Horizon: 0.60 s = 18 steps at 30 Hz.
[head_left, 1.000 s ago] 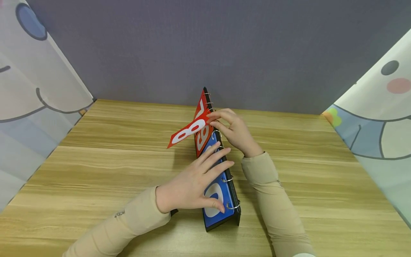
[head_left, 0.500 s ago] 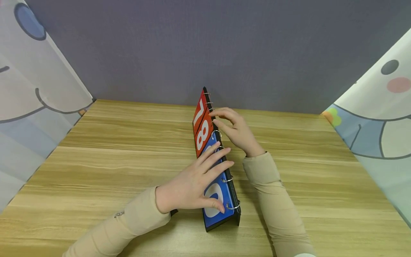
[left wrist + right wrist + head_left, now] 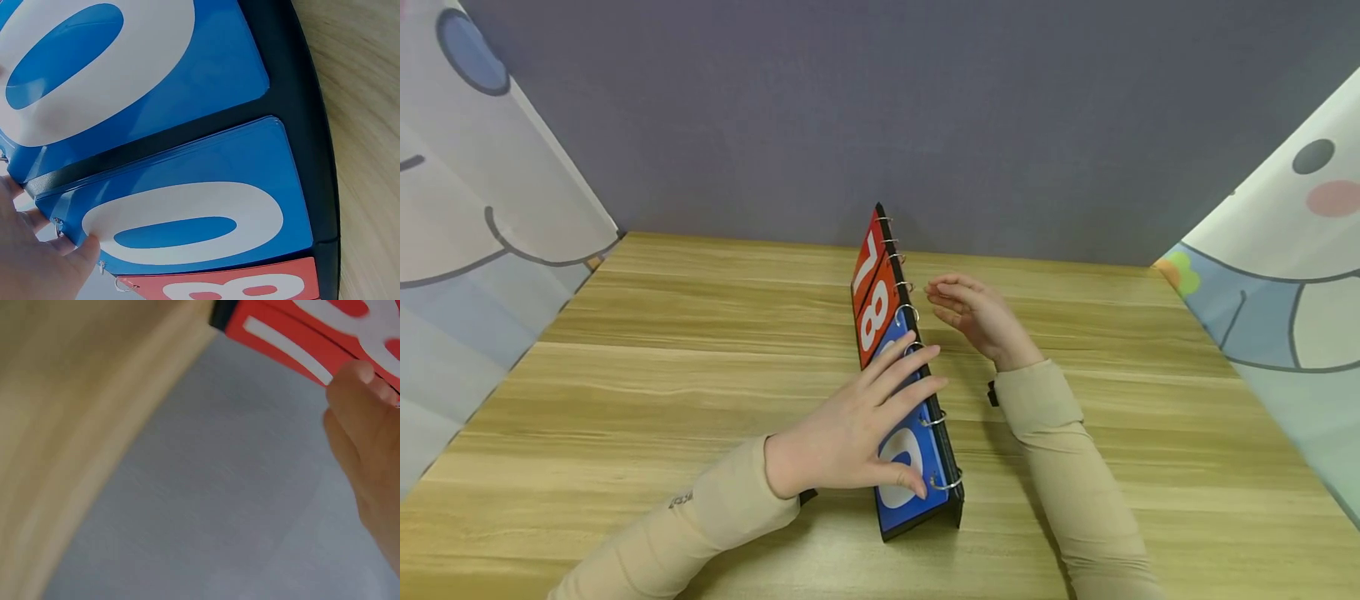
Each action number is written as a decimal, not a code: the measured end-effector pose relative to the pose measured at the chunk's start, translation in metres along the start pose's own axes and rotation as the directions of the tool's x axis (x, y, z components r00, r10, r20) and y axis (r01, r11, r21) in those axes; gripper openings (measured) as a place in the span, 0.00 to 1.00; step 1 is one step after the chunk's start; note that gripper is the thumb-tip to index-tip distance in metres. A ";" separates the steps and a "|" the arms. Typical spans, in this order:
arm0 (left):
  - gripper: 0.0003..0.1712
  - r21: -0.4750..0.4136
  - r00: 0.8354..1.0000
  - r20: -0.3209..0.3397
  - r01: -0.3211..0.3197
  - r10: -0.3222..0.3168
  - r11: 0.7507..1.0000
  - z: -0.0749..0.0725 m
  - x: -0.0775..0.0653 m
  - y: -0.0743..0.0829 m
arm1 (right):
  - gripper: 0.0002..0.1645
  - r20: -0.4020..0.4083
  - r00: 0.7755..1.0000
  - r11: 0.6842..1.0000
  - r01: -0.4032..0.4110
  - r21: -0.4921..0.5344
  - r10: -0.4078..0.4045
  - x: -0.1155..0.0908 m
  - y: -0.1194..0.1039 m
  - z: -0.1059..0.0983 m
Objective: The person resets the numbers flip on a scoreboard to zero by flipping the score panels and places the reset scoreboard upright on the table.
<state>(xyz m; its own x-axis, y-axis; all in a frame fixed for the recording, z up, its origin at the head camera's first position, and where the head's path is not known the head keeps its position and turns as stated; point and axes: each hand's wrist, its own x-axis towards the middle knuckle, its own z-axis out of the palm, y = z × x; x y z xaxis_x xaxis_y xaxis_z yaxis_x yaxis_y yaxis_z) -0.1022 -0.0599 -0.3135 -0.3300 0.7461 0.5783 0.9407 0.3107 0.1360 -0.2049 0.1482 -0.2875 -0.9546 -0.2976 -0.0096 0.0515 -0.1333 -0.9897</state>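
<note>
A black flip scoreboard with metal rings along its top edge stands like a tent on the table. Its far red cards show a 7 and an 8. The nearer blue cards each read 0, as the left wrist view shows; one zero card is partly covered by my left thumb. My left hand rests across the blue side, fingers spread and fairly straight, tips at the ringed edge. To the right of the board, apart from it, my right hand holds nothing, its fingers loosely bent.
The wooden table extends on both sides of the board. A grey wall panel rises behind it. Printed cartoon cloths hang at the left and right.
The red 8 card, pinched by my right hand and raised a second ago, has dropped flat over the 6. My right hand has let go and drawn back rightward. My left hand has stayed put.
</note>
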 end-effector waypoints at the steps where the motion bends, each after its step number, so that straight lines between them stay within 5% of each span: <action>1: 0.51 0.000 1.000 -0.001 0.000 0.000 1.000 0.000 0.000 0.000 | 0.12 0.008 1.000 0.999 -0.028 0.017 0.028 0.001 0.003 -0.002; 10: 0.51 -0.003 1.000 -0.009 -0.001 0.001 1.000 0.000 0.000 0.000 | 0.13 -0.032 0.993 0.989 -0.110 0.101 0.113 0.005 0.018 -0.006; 15: 0.52 0.001 1.000 -0.020 -0.010 0.010 1.000 0.001 0.000 0.000 | 0.04 0.007 0.979 0.977 -0.204 0.059 0.204 0.006 0.020 0.000; 18: 0.53 -0.001 1.000 -0.020 -0.012 0.012 1.000 0.001 0.000 0.000 | 0.11 0.039 0.970 0.971 -0.239 0.020 0.238 0.006 0.021 0.003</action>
<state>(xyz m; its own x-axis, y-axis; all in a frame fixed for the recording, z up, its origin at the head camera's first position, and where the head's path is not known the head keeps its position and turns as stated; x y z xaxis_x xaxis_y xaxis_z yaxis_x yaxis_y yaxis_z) -0.1026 -0.0593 -0.3138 -0.3175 0.7374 0.5961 0.9445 0.3018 0.1298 -0.2085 0.1405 -0.3080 -0.9028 -0.3570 -0.2399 0.2844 -0.0773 -0.9556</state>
